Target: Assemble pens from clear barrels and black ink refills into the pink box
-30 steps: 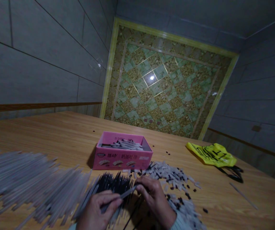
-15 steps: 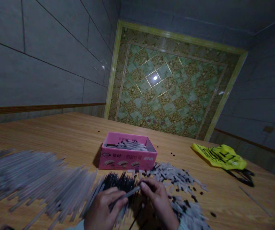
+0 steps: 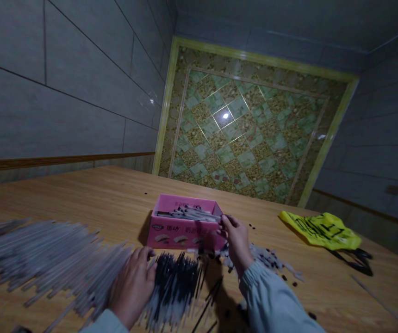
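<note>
My right hand (image 3: 235, 238) is at the right end of a pink box (image 3: 185, 236). Its fingers are pinched on the end of a slim pen (image 3: 216, 217), which lies over other pens (image 3: 192, 212) inside the box. My left hand (image 3: 134, 280) rests palm down at the right edge of a spread of clear pen barrels (image 3: 56, 254), thumb apart from its fingers. A dark tip shows by those fingertips. Right beside this hand lies a bundle of thin black-and-pale pen refills (image 3: 176, 282). Small white and black pen parts (image 3: 270, 261) are partly hidden behind my right forearm.
A yellow bag (image 3: 320, 231) with black print and black straps (image 3: 355, 261) lies at the right of the wooden table (image 3: 108, 194). One thin stick (image 3: 372, 293) lies in front of it. A tiled wall rises at the left.
My right hand has moved up and forward to the box with a pen both hands were on. My left hand has let go of it and moved left onto the barrels.
</note>
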`<state>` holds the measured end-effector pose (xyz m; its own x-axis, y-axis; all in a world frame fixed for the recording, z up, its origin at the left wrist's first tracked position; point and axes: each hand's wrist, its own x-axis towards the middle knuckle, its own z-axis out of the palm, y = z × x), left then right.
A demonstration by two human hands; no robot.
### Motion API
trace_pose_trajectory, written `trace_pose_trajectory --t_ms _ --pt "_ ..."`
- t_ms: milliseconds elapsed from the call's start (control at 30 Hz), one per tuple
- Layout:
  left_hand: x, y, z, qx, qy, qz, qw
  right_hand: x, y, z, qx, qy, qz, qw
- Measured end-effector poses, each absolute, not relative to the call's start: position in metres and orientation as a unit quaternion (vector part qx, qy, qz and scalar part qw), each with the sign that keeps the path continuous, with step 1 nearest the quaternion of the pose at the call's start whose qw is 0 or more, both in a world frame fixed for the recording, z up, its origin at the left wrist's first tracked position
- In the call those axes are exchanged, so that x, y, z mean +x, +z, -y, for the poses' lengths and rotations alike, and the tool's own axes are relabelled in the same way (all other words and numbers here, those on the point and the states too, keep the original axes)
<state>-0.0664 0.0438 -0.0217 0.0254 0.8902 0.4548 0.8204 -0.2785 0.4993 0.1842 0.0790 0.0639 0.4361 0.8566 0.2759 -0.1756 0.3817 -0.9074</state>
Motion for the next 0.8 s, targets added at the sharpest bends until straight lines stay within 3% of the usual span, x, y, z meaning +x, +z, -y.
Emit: trace_pose_trajectory --t_ms 200,333,567,667,800 --pt "-0.066 -0.017 -0.037 0.726 0.270 -0.632 0.015 0.172 0.071 -0.094 -0.455 0.345 0.449 0.687" --pt "-0.066 -0.016 -0.036 0.740 0.230 -0.632 0.013 0.167 0.055 -0.064 -0.488 0.341 0.531 0.603" --pt "-0.067 -0.011 -0.033 0.742 0.181 -0.645 0.001 0.169 0.030 0.005 -0.517 0.371 0.703 0.317" --pt "-0.065 -0.008 -0.031 0.743 0.172 -0.647 -0.003 0.163 0.026 0.025 -0.562 0.221 0.786 0.131" --pt "-0.063 -0.009 -0.031 0.742 0.174 -0.648 -0.003 0.152 0.016 0.030 -0.586 0.057 0.807 0.036"
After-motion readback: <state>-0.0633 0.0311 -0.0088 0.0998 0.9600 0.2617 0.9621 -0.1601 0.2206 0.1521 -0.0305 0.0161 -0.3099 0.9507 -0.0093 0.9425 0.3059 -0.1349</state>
